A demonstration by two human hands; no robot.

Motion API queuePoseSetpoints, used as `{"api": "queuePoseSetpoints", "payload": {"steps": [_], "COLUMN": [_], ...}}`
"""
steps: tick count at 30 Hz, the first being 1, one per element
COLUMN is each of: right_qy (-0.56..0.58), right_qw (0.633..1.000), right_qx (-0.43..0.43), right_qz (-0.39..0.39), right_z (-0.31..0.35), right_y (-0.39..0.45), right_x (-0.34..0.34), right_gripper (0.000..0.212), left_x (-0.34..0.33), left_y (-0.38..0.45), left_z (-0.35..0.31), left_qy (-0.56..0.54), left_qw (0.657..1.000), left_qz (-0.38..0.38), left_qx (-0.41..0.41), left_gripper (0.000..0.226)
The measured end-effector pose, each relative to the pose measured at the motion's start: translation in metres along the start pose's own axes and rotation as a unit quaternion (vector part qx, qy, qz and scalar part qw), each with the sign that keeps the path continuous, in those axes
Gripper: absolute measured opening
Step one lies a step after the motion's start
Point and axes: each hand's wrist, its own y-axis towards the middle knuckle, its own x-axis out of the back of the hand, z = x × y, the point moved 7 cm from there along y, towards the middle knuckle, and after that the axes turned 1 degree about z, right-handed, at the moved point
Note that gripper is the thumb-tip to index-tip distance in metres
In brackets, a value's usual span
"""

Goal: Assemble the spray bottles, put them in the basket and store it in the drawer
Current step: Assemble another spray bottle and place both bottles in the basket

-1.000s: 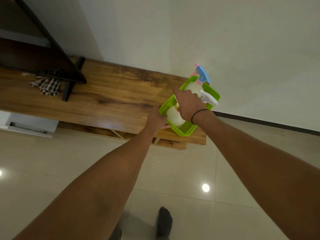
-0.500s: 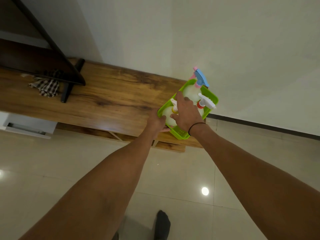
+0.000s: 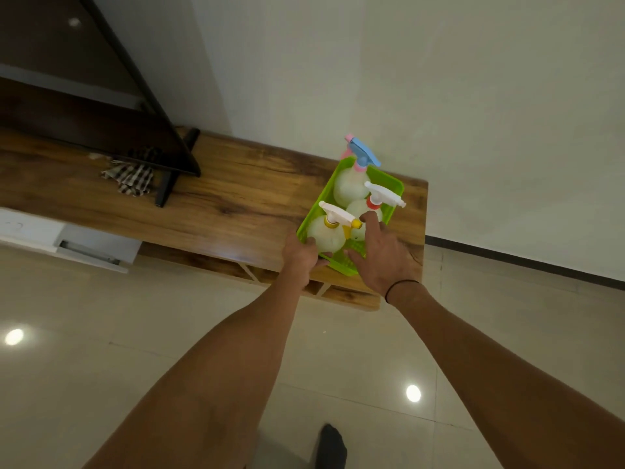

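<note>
A green plastic basket (image 3: 396, 186) sits at the right end of the wooden cabinet top (image 3: 236, 201). Three white spray bottles stand in it: one with a blue and pink trigger (image 3: 348, 184) at the far end, one with a white trigger and red collar (image 3: 358, 208) in the middle, one with a white trigger and yellow collar (image 3: 326, 235) nearest me. My left hand (image 3: 301, 255) grips the basket's near left corner. My right hand (image 3: 384, 253) hovers over the basket's near end, fingers spread, index finger by the middle bottle, holding nothing.
A dark TV stand leg (image 3: 169, 184) and a checked cloth (image 3: 130, 177) lie on the cabinet's left part. A white drawer front (image 3: 91, 248) sits below at the left. The wall is right behind the basket. Glossy tiled floor lies below.
My right hand has drawn back from on top of the bottles and spread its fingers over the basket's near end. The yellow-collared bottle now shows fully. My left hand has stayed on the corner.
</note>
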Motion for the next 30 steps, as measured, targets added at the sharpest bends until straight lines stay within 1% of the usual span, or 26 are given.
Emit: {"api": "queuePoseSetpoints", "payload": {"steps": [2, 6, 9, 11, 14, 16, 19, 21, 24, 26, 30], "right_qy": [0.006, 0.028, 0.047, 0.056, 0.089, 0.122, 0.178, 0.200, 0.241, 0.264, 0.260], "right_qw": [1.000, 0.999, 0.999, 0.997, 0.988, 0.977, 0.956, 0.949, 0.939, 0.933, 0.936], "right_qx": [0.001, 0.001, -0.017, -0.047, -0.124, -0.175, -0.231, -0.242, -0.240, -0.236, -0.227], "right_qz": [0.005, 0.016, 0.017, 0.017, 0.001, -0.005, 0.005, 0.028, 0.051, 0.061, 0.067], "right_z": [0.014, 0.042, 0.060, 0.066, 0.070, 0.074, 0.086, 0.098, 0.120, 0.134, 0.155], "right_y": [0.005, 0.013, 0.016, 0.017, 0.017, 0.019, 0.027, 0.035, 0.048, 0.054, 0.063], "right_x": [-0.005, -0.015, -0.025, -0.034, -0.046, -0.055, -0.071, -0.084, -0.100, -0.110, -0.131], "right_gripper": [0.062, 0.066, 0.066, 0.058, 0.047, 0.050, 0.064, 0.064, 0.053, 0.048, 0.049], "left_x": [0.017, 0.051, 0.075, 0.092, 0.117, 0.134, 0.159, 0.175, 0.200, 0.215, 0.241], "left_y": [0.003, 0.003, 0.003, 0.003, 0.004, 0.007, 0.010, 0.012, 0.015, 0.019, 0.030], "left_z": [-0.003, -0.013, -0.019, -0.024, -0.031, -0.036, -0.043, -0.046, -0.046, -0.044, -0.041], "left_qy": [-0.003, -0.006, -0.006, -0.008, -0.024, -0.039, -0.057, -0.058, -0.063, -0.068, -0.075], "left_qw": [1.000, 1.000, 0.999, 0.999, 0.998, 0.998, 0.997, 0.997, 0.996, 0.995, 0.994], "left_qz": [-0.011, -0.024, -0.033, -0.042, -0.048, -0.047, -0.052, -0.059, -0.067, -0.069, -0.074], "left_qx": [-0.006, -0.012, -0.016, -0.017, -0.012, -0.011, -0.011, -0.007, -0.005, -0.005, -0.002], "left_gripper": [0.053, 0.044, 0.045, 0.045, 0.042, 0.042, 0.045, 0.045, 0.038, 0.038, 0.042]}}
